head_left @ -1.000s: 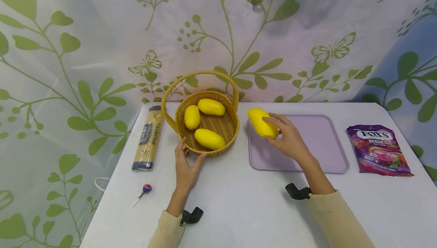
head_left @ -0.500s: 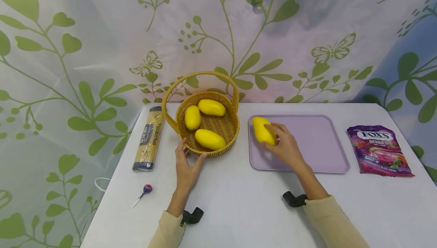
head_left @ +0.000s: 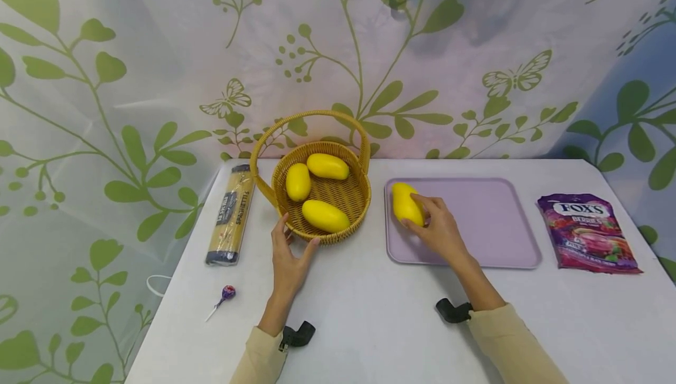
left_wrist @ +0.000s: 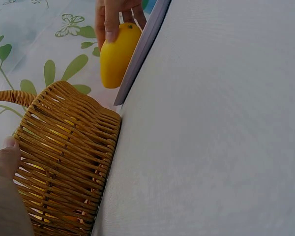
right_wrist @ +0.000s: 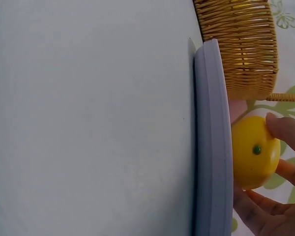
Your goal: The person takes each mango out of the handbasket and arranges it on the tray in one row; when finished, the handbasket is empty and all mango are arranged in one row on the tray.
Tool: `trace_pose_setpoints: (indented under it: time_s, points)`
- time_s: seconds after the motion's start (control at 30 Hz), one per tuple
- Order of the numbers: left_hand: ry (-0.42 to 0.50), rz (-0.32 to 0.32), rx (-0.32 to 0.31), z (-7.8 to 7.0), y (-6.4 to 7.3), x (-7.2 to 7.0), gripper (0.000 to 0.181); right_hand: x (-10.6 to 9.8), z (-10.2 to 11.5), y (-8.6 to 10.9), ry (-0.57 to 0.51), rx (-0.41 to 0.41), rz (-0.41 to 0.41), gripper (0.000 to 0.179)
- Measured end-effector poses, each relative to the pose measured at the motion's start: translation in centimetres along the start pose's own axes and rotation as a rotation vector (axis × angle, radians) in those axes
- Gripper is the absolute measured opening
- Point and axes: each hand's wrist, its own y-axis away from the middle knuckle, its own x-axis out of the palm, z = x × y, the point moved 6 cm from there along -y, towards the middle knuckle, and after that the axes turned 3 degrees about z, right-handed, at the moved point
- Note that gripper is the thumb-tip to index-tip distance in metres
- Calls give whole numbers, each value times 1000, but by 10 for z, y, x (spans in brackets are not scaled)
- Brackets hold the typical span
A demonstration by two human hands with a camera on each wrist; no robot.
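Note:
In the head view my right hand [head_left: 440,231] holds a yellow mango [head_left: 407,203], thumb on its near side and fingers on its far side. The mango is at the left end of a lilac tray [head_left: 486,219]; in the right wrist view its green stem end [right_wrist: 257,150] faces the camera, against the tray rim. My left hand [head_left: 287,266] holds the near-left side of a woven basket [head_left: 345,199], thumb and fingers spread along its rim. Inside the basket lie three more yellow mangoes [head_left: 325,215]. Some left fingers are partly hidden.
A spaghetti pack [head_left: 230,215] lies left of the basket, with a lollipop [head_left: 227,293] nearer the front. Right of the tray lies a purple Fox's candy bag [head_left: 588,232]. The basket's tall handle [head_left: 311,113] arches up by the patterned backdrop.
My right hand has brought the mango down and slightly toward me, onto the left end of the tray, turning it more lengthwise. The left hand and the basket have stayed put.

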Motion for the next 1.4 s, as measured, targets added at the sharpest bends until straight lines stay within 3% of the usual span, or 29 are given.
trace_pose_setpoints:
  time_s: [0.3, 0.47, 0.67, 0.8, 0.93, 1.17, 1.4]
  points:
    - [-4, -2, 20, -1, 1, 0, 88, -3, -3, 0, 53, 36, 33, 67]
    - [-4, 0, 22, 1, 1, 1, 88, -12, 6, 3, 112, 27, 7, 68]
    - [-5, 3, 20, 0, 1, 1, 88, -36, 41, 1, 125, -108, -59, 66]
    - [-14, 1, 18, 0, 1, 0, 88, -37, 70, -5, 94, -242, 23, 62]
    - [-16, 6, 10, 0, 0, 0, 88, -17, 95, -12, 102, -352, 171, 59]
    - [-8, -3, 9, 2, 0, -1, 88, 38, 124, -32, 54, -514, 378, 55]
    - [-5, 6, 17, 1, 0, 0, 88, 80, 135, -50, 57, -555, 526, 43]
